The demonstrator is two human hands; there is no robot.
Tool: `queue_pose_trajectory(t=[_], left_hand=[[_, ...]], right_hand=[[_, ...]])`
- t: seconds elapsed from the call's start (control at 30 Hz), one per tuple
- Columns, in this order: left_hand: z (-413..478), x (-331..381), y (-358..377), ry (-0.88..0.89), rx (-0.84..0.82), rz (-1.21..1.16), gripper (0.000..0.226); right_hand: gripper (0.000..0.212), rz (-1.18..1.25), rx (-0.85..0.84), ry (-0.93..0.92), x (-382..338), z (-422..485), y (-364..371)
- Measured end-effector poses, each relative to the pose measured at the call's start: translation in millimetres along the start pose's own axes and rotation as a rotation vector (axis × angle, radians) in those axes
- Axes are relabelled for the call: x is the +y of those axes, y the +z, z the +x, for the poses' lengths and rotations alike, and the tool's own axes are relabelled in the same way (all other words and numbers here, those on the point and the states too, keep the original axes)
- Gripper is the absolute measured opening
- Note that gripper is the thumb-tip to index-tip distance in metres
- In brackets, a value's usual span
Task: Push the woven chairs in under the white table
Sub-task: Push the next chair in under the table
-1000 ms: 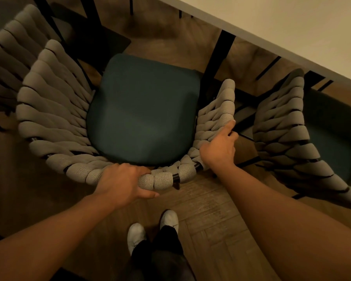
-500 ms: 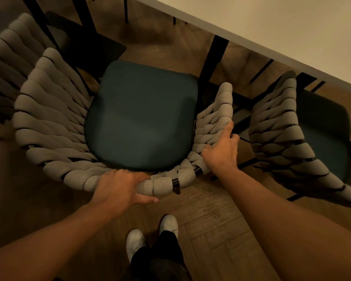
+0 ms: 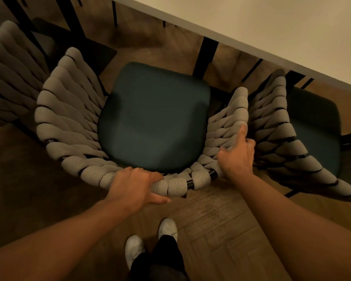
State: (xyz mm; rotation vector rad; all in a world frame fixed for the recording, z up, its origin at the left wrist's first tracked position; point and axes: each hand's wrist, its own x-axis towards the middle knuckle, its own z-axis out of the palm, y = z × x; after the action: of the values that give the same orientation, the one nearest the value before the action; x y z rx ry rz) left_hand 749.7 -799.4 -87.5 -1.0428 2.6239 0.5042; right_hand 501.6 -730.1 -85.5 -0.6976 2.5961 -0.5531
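— Where is the middle woven chair in all this?

— It fills the centre of the frame, seen from above. Its dark green seat cushion is wholly in view, and the edge of the white table runs slantwise across the upper right, past the front of the seat without covering it

— And the hands?

— The left hand, lower centre, is clenched on the rear rim of the chair back, with the fingers curled over the top toward the seat and the thumb lying along the outside. The right hand, right of centre, grasps the same rim where it bends into the side: the thumb is inside, the index finger lies straight along the weave, and the other fingers are folded on the outer face

— Anything close to that chair?

— The woven chair on the right stands just beside it, and their woven sides nearly meet by the right hand; I cannot tell whether they touch. The woven chair on the left shows only in part at the left edge of the frame. A black table leg rises beyond the seat's far right corner

— And lower down?

— A wooden floor, with two white shoes at the bottom centre, toes pointing toward the chair back
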Motion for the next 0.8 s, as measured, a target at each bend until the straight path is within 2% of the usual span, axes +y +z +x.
queue_pose_trajectory(t=[0.2,0.3,0.37,0.47,0.6,0.7,0.8], left_hand=[[6,2,-8,0.02,-0.001,0.001,0.071],[7,2,-10,0.02,-0.026,-0.014,0.073],[7,2,-9,0.014,-0.051,-0.027,0.074],[8,0,-7,-0.013,-0.087,-0.056,0.076],[0,-12,-11,-0.03,-0.145,-0.002,0.082],[-12,-39,-13,-0.044,-0.174,0.054,0.089],[-19,-70,-16,-0.053,-0.182,0.089,0.102]], right_hand=[[0.092,-0.048,-0.025,-0.019,-1,4,-7],[0.085,-0.236,-0.058,-0.061,-4,-4,-6],[0.085,-0.413,-0.021,-0.149,-7,-16,-1],[0.087,-0.505,-0.026,-0.375,-15,-38,7],[0.096,-0.532,-0.234,-0.595,-24,-67,19],[0.104,-0.543,-0.402,-0.625,-26,-80,31],[0.109,-0.572,-0.501,-0.635,-28,-90,40]])
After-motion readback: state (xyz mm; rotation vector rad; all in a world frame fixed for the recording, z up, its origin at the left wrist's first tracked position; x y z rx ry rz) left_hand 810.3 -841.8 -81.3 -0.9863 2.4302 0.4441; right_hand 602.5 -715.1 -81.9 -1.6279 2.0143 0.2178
